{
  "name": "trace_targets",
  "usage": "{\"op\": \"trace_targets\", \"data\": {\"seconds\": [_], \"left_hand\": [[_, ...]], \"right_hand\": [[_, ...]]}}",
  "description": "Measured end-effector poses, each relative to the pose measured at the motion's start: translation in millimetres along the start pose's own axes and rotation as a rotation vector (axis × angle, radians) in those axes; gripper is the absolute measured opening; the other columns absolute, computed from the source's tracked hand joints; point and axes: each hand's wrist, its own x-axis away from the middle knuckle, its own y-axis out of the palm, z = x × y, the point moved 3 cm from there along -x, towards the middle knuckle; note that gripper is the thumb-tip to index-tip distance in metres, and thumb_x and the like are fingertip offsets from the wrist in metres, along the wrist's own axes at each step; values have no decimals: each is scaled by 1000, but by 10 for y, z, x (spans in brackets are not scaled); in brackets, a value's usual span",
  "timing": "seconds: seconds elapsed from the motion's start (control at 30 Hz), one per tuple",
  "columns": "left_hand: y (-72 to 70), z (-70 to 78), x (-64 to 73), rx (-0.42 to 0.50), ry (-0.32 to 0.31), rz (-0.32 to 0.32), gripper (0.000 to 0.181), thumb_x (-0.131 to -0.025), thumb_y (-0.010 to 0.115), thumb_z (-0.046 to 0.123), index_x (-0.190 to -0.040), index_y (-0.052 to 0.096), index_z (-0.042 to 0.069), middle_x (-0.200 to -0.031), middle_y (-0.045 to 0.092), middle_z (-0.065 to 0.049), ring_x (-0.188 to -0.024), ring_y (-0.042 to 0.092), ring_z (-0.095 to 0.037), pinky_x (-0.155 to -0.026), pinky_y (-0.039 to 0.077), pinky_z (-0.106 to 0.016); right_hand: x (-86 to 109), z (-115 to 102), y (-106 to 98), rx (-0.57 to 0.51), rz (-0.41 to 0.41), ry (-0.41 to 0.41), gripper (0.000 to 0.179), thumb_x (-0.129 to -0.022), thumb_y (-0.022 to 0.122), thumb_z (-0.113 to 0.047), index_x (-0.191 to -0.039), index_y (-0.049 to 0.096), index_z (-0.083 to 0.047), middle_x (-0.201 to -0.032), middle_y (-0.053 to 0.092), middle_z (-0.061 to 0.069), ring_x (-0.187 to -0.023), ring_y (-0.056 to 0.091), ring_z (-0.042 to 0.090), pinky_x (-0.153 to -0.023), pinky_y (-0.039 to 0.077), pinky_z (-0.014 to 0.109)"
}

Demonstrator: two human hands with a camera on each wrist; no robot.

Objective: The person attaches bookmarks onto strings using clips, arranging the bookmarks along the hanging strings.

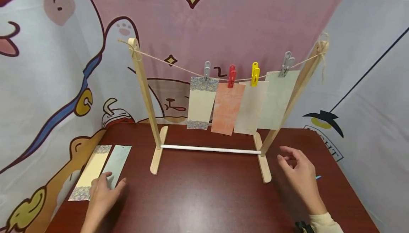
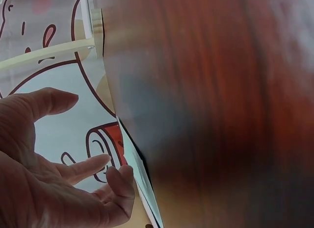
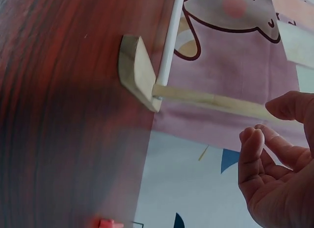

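Four cards are hanging in a row from the string (image 1: 163,60) on a wooden stand (image 1: 147,101), each with its own clip: left to right, a cream one with patterned ends (image 1: 202,103) under a grey clip (image 1: 207,70), a coral one (image 1: 228,109) under red (image 1: 232,76), a beige one (image 1: 251,108) under yellow (image 1: 255,74), and a pale green one (image 1: 277,101) under another grey (image 1: 285,64). Two loose ones, a patterned strip (image 1: 94,169) and a pale green strip (image 1: 119,160), lie side by side on the left of the table (image 1: 198,197). Left hand (image 1: 103,195) is over their near ends, thumb spread wide, fingers loosely bent; honestly can't tell if it's touching. Right hand (image 1: 300,172) is just right of the stand's right foot (image 1: 262,162), nothing in it, fingers curved with a smallish gap to the thumb. Some small blue thing (image 1: 318,177) pokes out beside it, mostly hidden.
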Motion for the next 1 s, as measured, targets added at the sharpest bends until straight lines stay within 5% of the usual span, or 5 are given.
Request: {"op": "trace_targets", "data": {"seconds": [0.17,0.43,0.8,1.0], "left_hand": [[-21,-32,-7,-4,-8,-25,77,-100,74,34,-146,41,-18,-134,39,-48,-127,37,-63,-104,35,-73],[-82,-69,16,23,-45,-4,76,-98,75,28,-145,40,-18,-138,32,-47,-131,33,-62,-107,34,-74],[-125,-190,-15,-15,-70,-34,78,-99,73,29,-147,35,-20,-136,32,-48,-129,33,-61,-106,35,-74],[-134,-216,-25,-25,-62,-60,79,-99,73,30,-146,34,-21,-133,34,-48,-126,35,-60,-105,36,-73]], "right_hand": [[-27,91,-80,37,3,9,39,-97,81,-12,-134,71,-5,-109,71,11,-81,59,1,-65,42,13],[-37,279,-157,88,-90,30,52,-97,81,-16,-143,63,0,-113,68,21,-89,66,33,-68,44,29],[16,526,-219,99,-171,64,63,-96,82,-17,-146,53,9,-124,55,33,-111,49,49,-86,40,64],[34,667,-246,141,-218,146,65,-98,81,-24,-144,52,12,-118,55,34,-114,45,52,-90,37,66]]}}
